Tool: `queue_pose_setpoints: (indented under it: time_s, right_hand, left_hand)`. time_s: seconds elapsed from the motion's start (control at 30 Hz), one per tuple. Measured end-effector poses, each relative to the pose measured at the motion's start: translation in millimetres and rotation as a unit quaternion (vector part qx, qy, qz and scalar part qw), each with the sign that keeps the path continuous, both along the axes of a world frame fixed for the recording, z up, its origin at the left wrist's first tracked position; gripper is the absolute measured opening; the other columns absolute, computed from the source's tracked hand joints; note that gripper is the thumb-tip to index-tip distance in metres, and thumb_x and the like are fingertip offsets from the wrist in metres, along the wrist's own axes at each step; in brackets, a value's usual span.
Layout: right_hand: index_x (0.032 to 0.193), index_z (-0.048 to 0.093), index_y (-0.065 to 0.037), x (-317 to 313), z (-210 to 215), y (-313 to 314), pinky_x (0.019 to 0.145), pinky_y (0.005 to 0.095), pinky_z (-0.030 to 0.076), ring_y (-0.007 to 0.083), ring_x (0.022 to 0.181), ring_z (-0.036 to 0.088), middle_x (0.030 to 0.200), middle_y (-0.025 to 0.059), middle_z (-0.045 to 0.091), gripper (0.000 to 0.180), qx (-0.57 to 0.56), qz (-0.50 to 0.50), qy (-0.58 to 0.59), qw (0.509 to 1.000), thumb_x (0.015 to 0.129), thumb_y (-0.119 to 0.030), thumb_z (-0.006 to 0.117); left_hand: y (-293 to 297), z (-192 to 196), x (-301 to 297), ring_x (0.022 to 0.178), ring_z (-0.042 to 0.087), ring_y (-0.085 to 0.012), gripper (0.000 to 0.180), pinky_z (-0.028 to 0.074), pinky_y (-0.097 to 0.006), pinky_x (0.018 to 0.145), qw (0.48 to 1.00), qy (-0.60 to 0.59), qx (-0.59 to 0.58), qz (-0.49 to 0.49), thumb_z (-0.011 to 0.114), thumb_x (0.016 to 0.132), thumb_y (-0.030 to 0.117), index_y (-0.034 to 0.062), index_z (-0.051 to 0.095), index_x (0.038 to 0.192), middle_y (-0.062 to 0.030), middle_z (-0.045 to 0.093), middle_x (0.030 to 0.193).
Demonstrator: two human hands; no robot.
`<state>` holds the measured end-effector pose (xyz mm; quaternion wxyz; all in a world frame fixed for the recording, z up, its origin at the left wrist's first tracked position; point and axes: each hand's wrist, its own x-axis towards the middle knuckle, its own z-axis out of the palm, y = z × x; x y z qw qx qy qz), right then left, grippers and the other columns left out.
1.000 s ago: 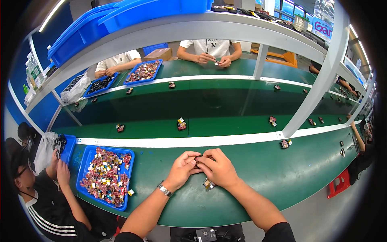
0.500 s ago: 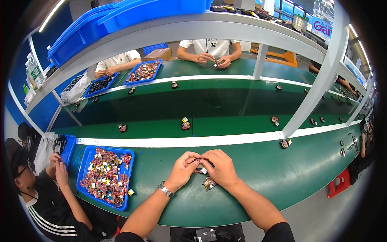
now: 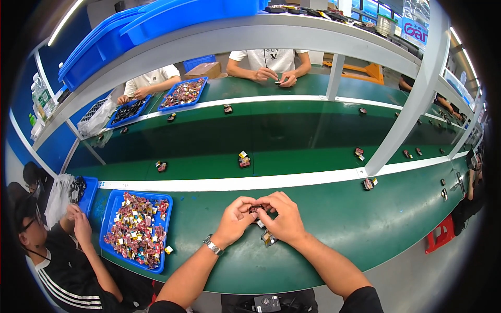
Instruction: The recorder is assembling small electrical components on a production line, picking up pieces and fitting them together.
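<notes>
Above the green bench (image 3: 323, 224), my left hand (image 3: 233, 223) and my right hand (image 3: 285, 219) meet with fingertips closed. Between them they pinch a small dark casing (image 3: 255, 208), mostly covered by the fingers. A white tab (image 3: 260, 223) shows just under the fingers; what it belongs to is hidden. Close below my right hand, a small assembly (image 3: 269, 238) with a white-and-yellow part lies on the bench. To the left stands a blue tray (image 3: 169, 208) heaped with small red circuit boards (image 3: 136, 229) bearing white and yellow pieces.
Beyond a white rail (image 3: 209, 183) runs a green conveyor belt (image 3: 209, 138) carrying scattered small assemblies (image 3: 244, 159). One more assembly (image 3: 369, 183) sits near the metal post (image 3: 409, 109). A shelf (image 3: 209, 41) with blue bins spans overhead. A co-worker (image 3: 78, 250) sits at left; others work across.
The assemblies on the belt have shifted slightly right. My fingers have turned the casing a little, and my hands stay in nearly the same place.
</notes>
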<state>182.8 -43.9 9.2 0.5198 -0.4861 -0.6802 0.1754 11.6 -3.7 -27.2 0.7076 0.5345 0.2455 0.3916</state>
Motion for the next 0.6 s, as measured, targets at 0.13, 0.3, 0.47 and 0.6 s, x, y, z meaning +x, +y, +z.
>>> queue_pose_setpoints:
  time_s: [0.13, 0.3, 0.47, 0.6]
  right_hand:
    - [0.097, 0.069, -0.003, 0, -5, 1, 0.063, 0.0291, 0.051, 0.0195, 0.076, 0.061, 0.084, 0.0071, 0.066, 0.021, 0.011, 0.005, -0.026, 1.000, 0.076, 0.000, 0.072]
    - [0.100, 0.069, -0.003, 3, -7, 7, 0.067, 0.0284, 0.052, 0.0178, 0.076, 0.063, 0.086, 0.0083, 0.066, 0.022, -0.023, 0.000, 0.008, 1.000, 0.078, -0.001, 0.072]
    - [0.107, 0.065, 0.003, 47, -34, 59, 0.069, 0.0264, 0.054, 0.0134, 0.075, 0.067, 0.089, 0.0102, 0.070, 0.022, -0.113, -0.072, 0.222, 0.966, 0.086, -0.004, 0.068]
    - [0.107, 0.065, 0.004, 87, -30, 116, 0.066, 0.0269, 0.054, 0.0134, 0.074, 0.067, 0.087, 0.0105, 0.072, 0.024, -0.127, -0.201, 0.130, 0.962, 0.087, -0.008, 0.069]
  left_hand:
    - [2, -4, -2, 0.107, 0.061, -0.0161, 0.030, 0.053, -0.029, 0.088, 1.000, 0.000, -0.008, -0.010, 0.052, 0.094, -0.006, 0.0006, 0.048, 0.123, -0.0127, 0.062, 0.118]
    - [2, 5, -3, 0.110, 0.062, -0.0224, 0.036, 0.055, -0.034, 0.090, 0.999, 0.011, -0.048, 0.006, 0.056, 0.092, -0.004, 0.0002, 0.046, 0.127, -0.0180, 0.061, 0.123]
    - [4, 7, 1, 0.113, 0.062, -0.0254, 0.036, 0.054, -0.037, 0.093, 0.995, -0.038, -0.018, 0.087, 0.054, 0.093, -0.003, -0.0016, 0.045, 0.128, -0.0203, 0.058, 0.127]
    - [11, 4, -3, 0.107, 0.064, -0.0259, 0.029, 0.056, -0.038, 0.089, 0.992, -0.022, -0.014, 0.124, 0.051, 0.092, -0.004, -0.0031, 0.049, 0.121, -0.0193, 0.061, 0.120]
